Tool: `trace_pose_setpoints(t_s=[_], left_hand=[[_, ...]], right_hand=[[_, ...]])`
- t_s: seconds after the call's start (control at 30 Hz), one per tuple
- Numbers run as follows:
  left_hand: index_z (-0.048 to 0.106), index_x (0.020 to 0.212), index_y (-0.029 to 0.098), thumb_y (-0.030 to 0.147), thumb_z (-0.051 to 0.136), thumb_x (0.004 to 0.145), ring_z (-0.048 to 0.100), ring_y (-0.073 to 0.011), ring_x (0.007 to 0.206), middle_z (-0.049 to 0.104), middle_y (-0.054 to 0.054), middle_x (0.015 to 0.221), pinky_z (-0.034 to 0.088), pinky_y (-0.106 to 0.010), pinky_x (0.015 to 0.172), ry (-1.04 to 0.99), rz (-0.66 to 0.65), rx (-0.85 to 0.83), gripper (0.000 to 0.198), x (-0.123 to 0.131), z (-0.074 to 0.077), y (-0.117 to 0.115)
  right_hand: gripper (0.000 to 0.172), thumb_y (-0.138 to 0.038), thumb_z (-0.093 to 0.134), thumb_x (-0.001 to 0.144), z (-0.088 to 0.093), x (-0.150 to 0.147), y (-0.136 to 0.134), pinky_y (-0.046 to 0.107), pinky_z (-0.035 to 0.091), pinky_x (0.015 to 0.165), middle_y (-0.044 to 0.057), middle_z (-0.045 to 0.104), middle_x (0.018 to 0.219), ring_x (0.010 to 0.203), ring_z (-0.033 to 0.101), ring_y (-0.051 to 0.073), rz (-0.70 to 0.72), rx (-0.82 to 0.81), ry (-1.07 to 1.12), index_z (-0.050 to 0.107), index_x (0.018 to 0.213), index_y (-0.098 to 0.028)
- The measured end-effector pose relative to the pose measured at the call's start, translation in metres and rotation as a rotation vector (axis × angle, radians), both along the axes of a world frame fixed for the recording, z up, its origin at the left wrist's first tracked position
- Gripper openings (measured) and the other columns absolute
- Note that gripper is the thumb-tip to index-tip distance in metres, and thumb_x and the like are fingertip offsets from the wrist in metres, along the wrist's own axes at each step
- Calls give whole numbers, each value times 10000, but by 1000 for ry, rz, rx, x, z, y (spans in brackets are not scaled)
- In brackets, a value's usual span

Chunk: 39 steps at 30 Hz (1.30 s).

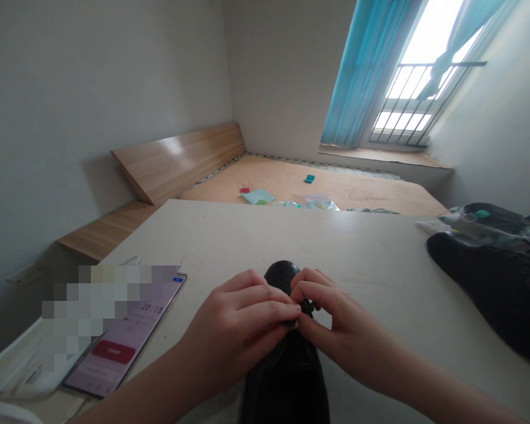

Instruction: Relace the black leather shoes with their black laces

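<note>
1. Step in hand, by my read: working the lace of a black shoe point(287, 359) at mid-tongue. Both hands met over the top of the shoe, fingertips touching each other.
2. Left hand point(238, 324): fingers curled narrow, pinched toward the thumb on what looked like a lace strand (strand itself mostly hidden under the fingers, so can't confirm).
3. Right hand point(335, 318): fingers bent in tight, thumb and forefinger pinching a small dark bit of lace point(308, 307) just beside the left fingertips.
4. Shoe location: on the pale table point(380, 253), centred near the front edge, directly under both hands. Phone point(123, 335) lay flat to its left, well apart; a black bag point(494, 288) sat at the right with a clear plastic packet point(481, 227) on its far end.
5. Orientation: toe point(282, 274) pointed away from the person, toward the bed board point(318, 188) and window point(419, 88); heel end ran off the bottom of frame. Long axis ran near-to-far, roughly square to the table's front edge, sole down.
6. Next move, as a judgement: needs a steady pinch on both strands and even pull, shoe kept from sliding (nothing bracing it).
</note>
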State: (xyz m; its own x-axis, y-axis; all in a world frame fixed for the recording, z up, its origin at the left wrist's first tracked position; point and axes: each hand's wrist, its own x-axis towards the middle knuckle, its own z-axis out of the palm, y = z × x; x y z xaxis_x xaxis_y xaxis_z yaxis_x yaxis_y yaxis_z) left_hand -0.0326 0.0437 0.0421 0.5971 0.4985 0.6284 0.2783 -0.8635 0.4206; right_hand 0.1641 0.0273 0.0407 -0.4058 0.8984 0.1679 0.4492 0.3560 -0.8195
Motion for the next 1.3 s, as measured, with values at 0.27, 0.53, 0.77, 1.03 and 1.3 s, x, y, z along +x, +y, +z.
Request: trace_pose_setpoints(t_s=[0.27,0.53,0.77,1.03,1.3], left_hand=[[637,995,202,107,598,901,613,-154,839,747,-49,1008,512,-273,779,15,5,131,140,-3,-8,2],[617,845,205,93,580,898,580,-138,803,700,-26,867,494,-250,750,8,78,206,130,0,-3,-4],[550,795,196,79,622,866,519,-154,856,597,-7,873,429,-264,772,87,19,-118,155,-7,3,0],[594,804,202,228,625,860,505,-142,749,542,20,780,398,-257,690,14,15,-718,69,-2,3,0],[539,791,179,402,672,818,251,-85,522,322,94,561,201,-224,483,-138,-83,-1279,261,1,2,-3]], right_hand=[[118,-306,595,810,14,13,6,354,410,902,25,591,1021,978,549,203,56,-442,191,646,880,-225],[179,-369,685,724,13,5,5,327,408,797,11,533,858,872,511,199,-105,-497,327,619,670,-212],[172,-376,618,773,2,8,3,403,381,974,35,617,1016,1047,529,243,-242,-672,469,647,865,-233],[367,-504,667,788,15,15,13,362,385,923,28,501,965,946,495,203,56,-486,263,551,615,-201],[315,-522,698,778,16,24,11,348,393,893,27,558,968,947,514,199,-6,-640,393,666,761,-209]])
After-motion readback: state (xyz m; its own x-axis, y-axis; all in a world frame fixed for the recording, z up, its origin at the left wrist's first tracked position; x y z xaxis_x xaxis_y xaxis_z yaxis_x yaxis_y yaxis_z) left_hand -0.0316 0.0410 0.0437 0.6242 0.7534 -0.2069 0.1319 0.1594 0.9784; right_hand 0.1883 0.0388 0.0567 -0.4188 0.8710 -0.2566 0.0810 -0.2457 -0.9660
